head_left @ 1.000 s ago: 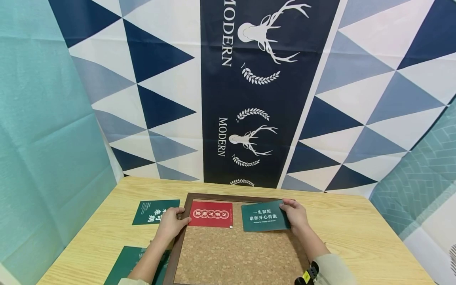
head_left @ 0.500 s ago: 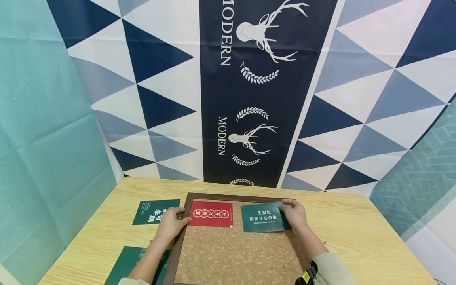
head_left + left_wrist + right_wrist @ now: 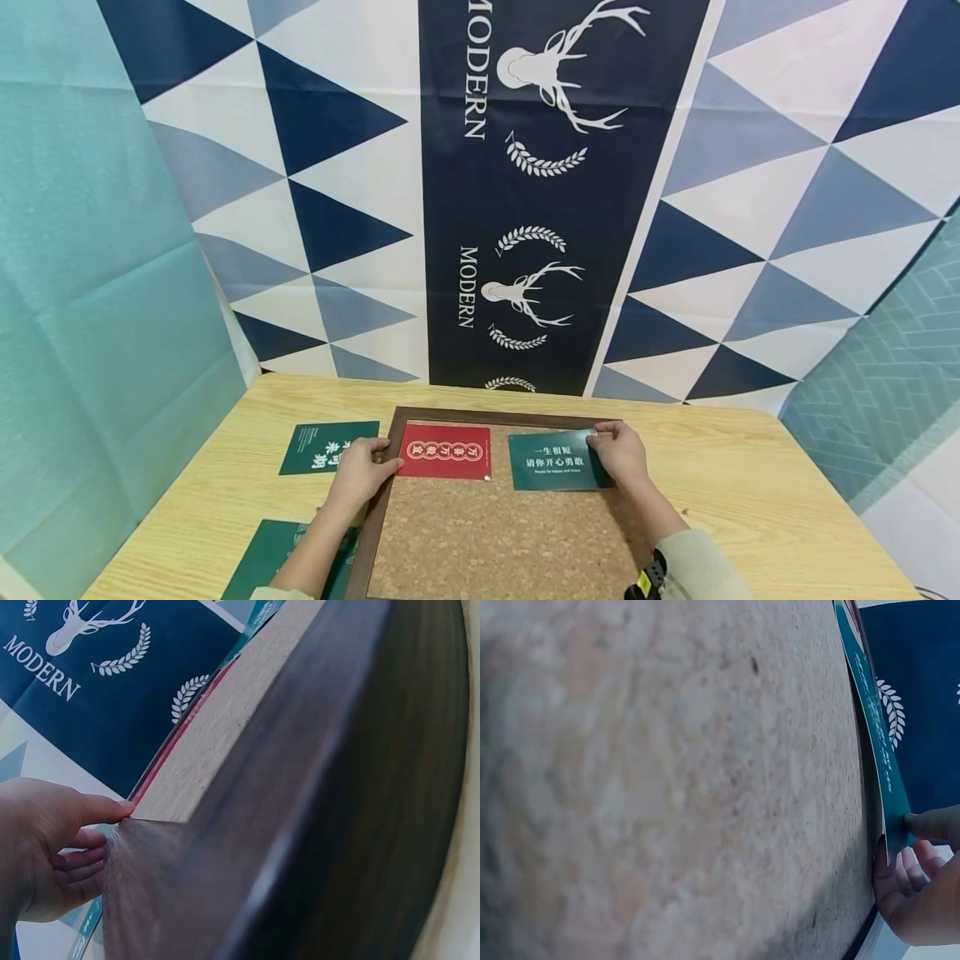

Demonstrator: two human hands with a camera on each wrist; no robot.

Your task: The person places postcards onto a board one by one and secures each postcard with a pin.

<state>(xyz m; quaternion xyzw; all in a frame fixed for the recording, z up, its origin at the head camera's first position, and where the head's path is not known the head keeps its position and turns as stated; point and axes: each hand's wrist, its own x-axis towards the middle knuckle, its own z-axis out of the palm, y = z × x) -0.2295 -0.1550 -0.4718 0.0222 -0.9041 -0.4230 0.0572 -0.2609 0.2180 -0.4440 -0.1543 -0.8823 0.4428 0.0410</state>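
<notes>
A dark-framed cork board (image 3: 498,537) lies on the table. At its left side my left hand (image 3: 362,475) grips the wooden frame; in the left wrist view the thumb (image 3: 105,808) reaches over the top edge beside the red card, with the other fingers along the outer side. The red card (image 3: 446,468) with white lettering lies at the board's upper left, a small pin head at its lower right corner. My right hand (image 3: 622,456) pinches the right end of a green card (image 3: 551,477) over the upper right of the board. The right wrist view shows the green card (image 3: 874,720) edge-on, its held end raised off the cork.
Left of the board lies another green card (image 3: 303,446), partly behind the left hand. A larger green sheet (image 3: 258,554) sits nearer, under the left forearm. Around them is the wooden table (image 3: 772,500), with a patterned cloth (image 3: 360,250) behind it.
The right end of the green card has tilted down slightly, with the right hand still pinching it. My left hand stays where it was on the frame.
</notes>
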